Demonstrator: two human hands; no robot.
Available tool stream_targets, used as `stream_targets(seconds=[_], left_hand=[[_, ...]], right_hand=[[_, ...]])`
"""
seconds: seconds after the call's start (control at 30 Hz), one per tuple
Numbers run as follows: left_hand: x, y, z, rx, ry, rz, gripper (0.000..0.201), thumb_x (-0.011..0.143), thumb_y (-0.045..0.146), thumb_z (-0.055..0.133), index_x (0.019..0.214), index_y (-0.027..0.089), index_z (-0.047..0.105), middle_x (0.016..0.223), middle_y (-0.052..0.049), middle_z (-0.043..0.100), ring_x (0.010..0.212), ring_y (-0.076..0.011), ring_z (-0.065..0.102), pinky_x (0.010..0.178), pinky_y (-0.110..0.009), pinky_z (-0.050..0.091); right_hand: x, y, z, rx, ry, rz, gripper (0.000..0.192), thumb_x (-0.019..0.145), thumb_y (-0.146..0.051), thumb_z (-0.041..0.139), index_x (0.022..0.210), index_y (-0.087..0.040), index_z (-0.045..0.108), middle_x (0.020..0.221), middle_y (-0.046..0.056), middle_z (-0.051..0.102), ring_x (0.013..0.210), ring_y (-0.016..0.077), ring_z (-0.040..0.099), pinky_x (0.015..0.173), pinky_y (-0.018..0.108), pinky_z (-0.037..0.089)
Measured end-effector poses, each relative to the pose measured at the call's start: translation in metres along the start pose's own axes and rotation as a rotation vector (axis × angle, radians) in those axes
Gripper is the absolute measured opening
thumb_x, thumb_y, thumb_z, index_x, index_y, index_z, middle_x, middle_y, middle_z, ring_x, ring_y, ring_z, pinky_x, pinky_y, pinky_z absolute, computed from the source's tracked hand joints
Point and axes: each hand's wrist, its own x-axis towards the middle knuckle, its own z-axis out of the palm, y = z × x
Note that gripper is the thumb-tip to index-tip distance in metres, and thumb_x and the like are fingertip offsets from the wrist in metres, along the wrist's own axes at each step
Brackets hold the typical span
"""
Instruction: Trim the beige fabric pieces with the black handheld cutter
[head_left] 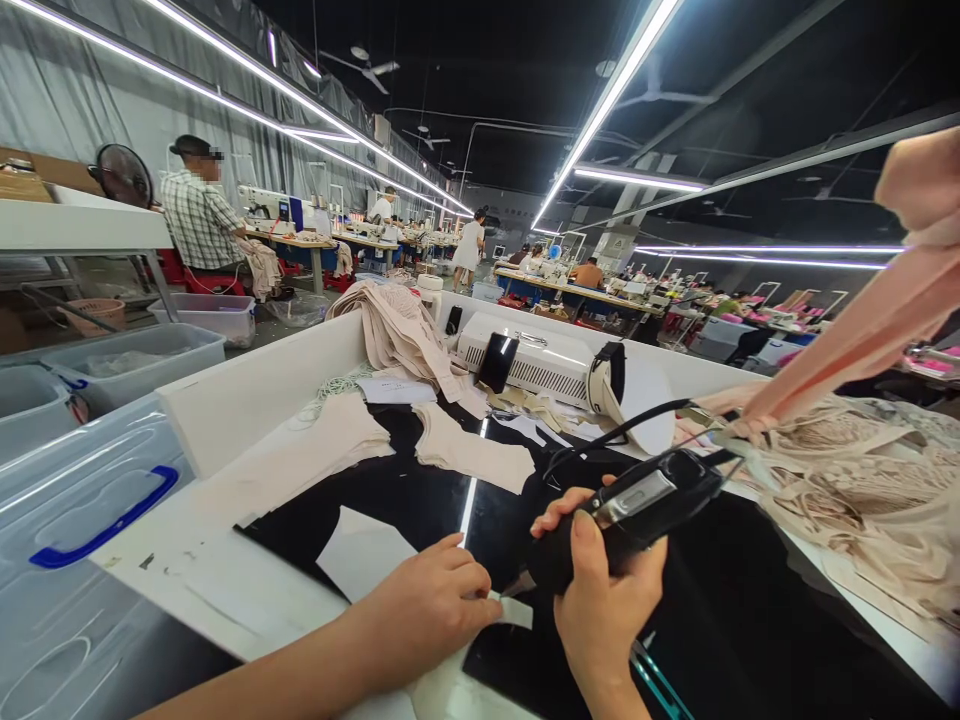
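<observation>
My right hand (600, 590) grips a black hand-held tool (637, 505) with a metal plate and a black cord running off toward the back. Its lower end points down at the glossy black table top (735, 610). My left hand (427, 605) rests on the table with its fingers curled, pinching a small white scrap (514, 610) just left of the tool's tip. A larger white paper piece (360, 555) lies under my left wrist.
Beige fabric pieces (465, 450) lie further back, a beige pile (397, 330) behind them, and a white machine (540, 365). Lace trim (855, 490) is heaped at the right, where another person's hand (919, 180) lifts pink fabric. Clear lidded bins (82, 520) stand left. Workers sit at far tables.
</observation>
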Motion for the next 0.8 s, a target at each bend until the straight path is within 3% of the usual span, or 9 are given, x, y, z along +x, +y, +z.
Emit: stream_targets(seconds=[0.6, 0.8], left_hand=[[-0.001, -0.001, 0.001, 0.001, -0.006, 0.007, 0.017, 0.099, 0.006, 0.054, 0.095, 0.020, 0.064, 0.095, -0.001, 0.065, 0.087, -0.0148, 0.062, 0.112, -0.041, 0.045], [-0.002, -0.002, 0.000, -0.013, 0.006, 0.005, 0.016, 0.099, 0.005, 0.056, 0.097, 0.019, 0.064, 0.099, -0.002, 0.067, 0.089, -0.0149, 0.063, 0.111, -0.039, 0.046]], right_hand=[[0.006, -0.008, -0.010, -0.064, 0.039, 0.002, 0.040, 0.087, -0.033, 0.078, 0.121, -0.027, 0.057, 0.084, -0.004, 0.067, 0.063, 0.0134, 0.061, 0.060, 0.032, 0.056], [0.002, -0.014, -0.010, 0.025, 0.043, 0.008, 0.038, 0.086, -0.032, 0.079, 0.117, -0.027, 0.058, 0.081, -0.004, 0.067, 0.061, 0.0130, 0.061, 0.056, 0.030, 0.057]])
